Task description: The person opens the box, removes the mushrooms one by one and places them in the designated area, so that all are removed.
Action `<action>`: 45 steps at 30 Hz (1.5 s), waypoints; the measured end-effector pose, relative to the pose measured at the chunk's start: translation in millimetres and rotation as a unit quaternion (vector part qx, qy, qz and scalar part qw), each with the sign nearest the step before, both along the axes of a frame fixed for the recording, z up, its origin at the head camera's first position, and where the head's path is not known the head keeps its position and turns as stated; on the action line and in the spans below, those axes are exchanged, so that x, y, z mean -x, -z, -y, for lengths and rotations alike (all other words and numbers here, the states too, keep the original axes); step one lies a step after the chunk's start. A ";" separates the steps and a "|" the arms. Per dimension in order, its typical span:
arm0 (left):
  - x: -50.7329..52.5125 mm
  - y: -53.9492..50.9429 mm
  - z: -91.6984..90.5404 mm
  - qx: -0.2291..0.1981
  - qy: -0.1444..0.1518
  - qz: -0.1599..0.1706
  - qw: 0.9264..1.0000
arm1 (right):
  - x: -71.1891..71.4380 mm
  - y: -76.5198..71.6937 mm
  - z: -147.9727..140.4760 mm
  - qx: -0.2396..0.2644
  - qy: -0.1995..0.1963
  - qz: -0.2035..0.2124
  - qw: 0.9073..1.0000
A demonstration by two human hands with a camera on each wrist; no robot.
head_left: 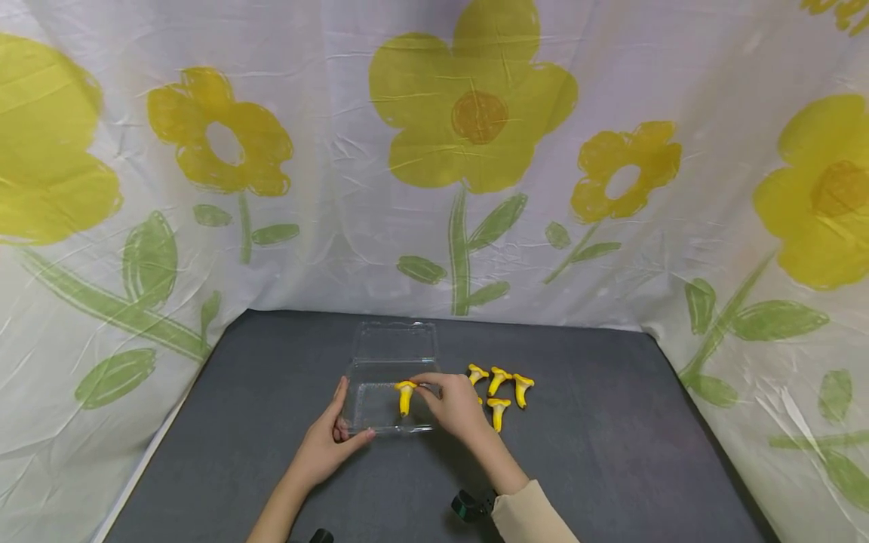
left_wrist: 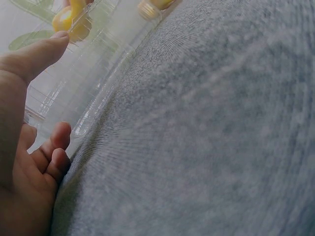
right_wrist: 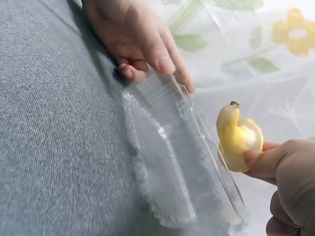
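Observation:
In the head view my right hand (head_left: 458,407) pinches a yellow chanterelle mushroom (head_left: 405,397) by its cap, stem pointing down, above a clear plastic clamshell box (head_left: 373,411). The right wrist view shows the thumb on the mushroom (right_wrist: 238,142) cap and the dark tip of its stem. My left hand (head_left: 326,445) holds the box's near left corner, thumb at the near edge and fingers along the left side. The box's lid (head_left: 395,343) is folded back, away from me.
Right of the box, several more yellow mushrooms (head_left: 498,379) lie on the dark grey table (head_left: 597,437), one partly hidden behind my right hand. A white curtain (head_left: 339,249) with yellow flowers hangs around the table's back and sides.

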State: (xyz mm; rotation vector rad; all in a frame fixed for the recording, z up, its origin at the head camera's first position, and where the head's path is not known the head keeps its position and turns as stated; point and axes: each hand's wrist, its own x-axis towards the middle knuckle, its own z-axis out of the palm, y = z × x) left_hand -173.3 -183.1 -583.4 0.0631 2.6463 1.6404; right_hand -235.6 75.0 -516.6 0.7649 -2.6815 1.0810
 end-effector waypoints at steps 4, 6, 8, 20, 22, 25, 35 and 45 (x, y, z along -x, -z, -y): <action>0.7 -0.4 -0.2 0.001 0.001 -0.010 1.000 | -3.7 -0.6 -10.9 0.018 0.017 0.001 1.000; 0.6 -0.6 -0.2 -0.001 0.001 -0.015 1.000 | -5.3 -1.2 -16.7 0.024 0.021 -0.001 0.999; 0.9 -0.3 -0.2 0.000 0.001 -0.021 1.000 | -7.0 -1.5 -22.5 0.028 0.030 -0.007 0.999; 0.6 1.9 2.8 0.002 0.001 -0.033 0.999 | -14.6 -0.6 -55.3 0.050 0.084 -0.041 0.994; 0.4 2.1 2.7 0.001 0.004 -0.032 0.999 | -15.9 1.5 -63.1 0.053 0.092 -0.048 0.993; 0.1 1.9 2.2 0.000 0.005 -0.031 0.999 | -17.4 5.4 -77.3 0.054 0.105 -0.061 0.991; -0.1 2.1 2.4 -0.001 0.011 -0.025 1.000 | -28.6 25.6 -140.5 0.070 0.170 -0.087 0.979; -0.3 0.0 1.2 0.003 0.008 -0.017 1.000 | -41.2 53.1 -170.7 0.070 0.179 -0.147 0.970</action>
